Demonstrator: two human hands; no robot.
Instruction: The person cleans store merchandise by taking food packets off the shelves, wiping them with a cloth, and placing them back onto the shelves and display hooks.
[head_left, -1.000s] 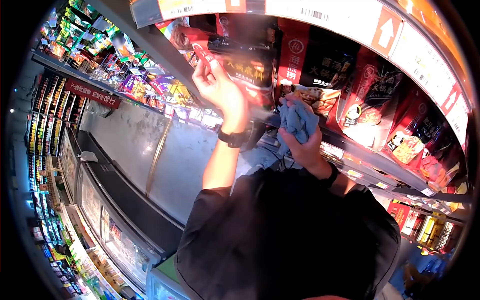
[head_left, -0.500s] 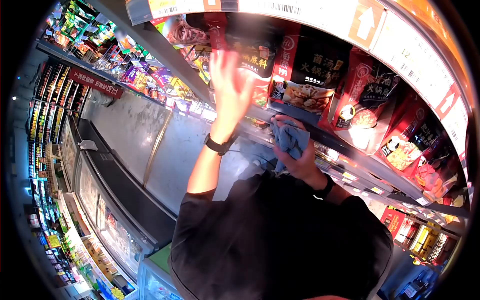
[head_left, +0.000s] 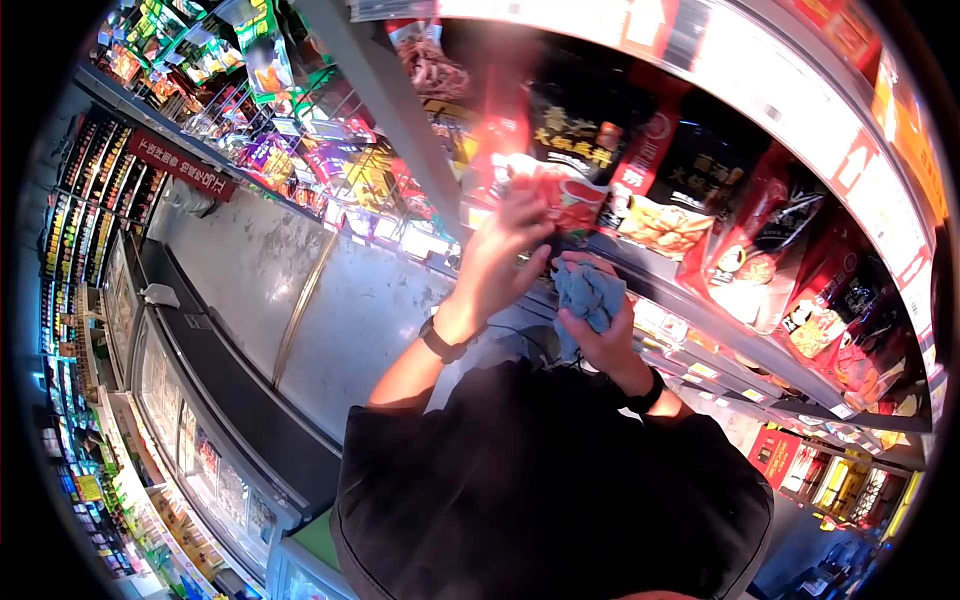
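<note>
My left hand (head_left: 500, 255) is in front of the shelf, its fingers apart and slightly blurred. Its fingertips overlap the lower part of a red and black hotpot soup base packet (head_left: 575, 135); whether they touch it I cannot tell. My right hand (head_left: 608, 338) is wrapped round a crumpled blue-grey cloth (head_left: 590, 292), just below the shelf's front edge. To the right stand another hotpot soup packet (head_left: 700, 165) and a red packet with a clear front (head_left: 755, 255).
A price-label strip (head_left: 760, 70) curves above the packets, and a grey shelf upright (head_left: 385, 110) stands left of them. Snack racks (head_left: 290, 150) continue farther left. Across the pale floor (head_left: 350, 300) runs a long freezer case (head_left: 210, 430) with a black top.
My left hand has come down and slightly right, lower on the packets. My right hand, still gripping the cloth, has shifted little. The view has turned slightly.
</note>
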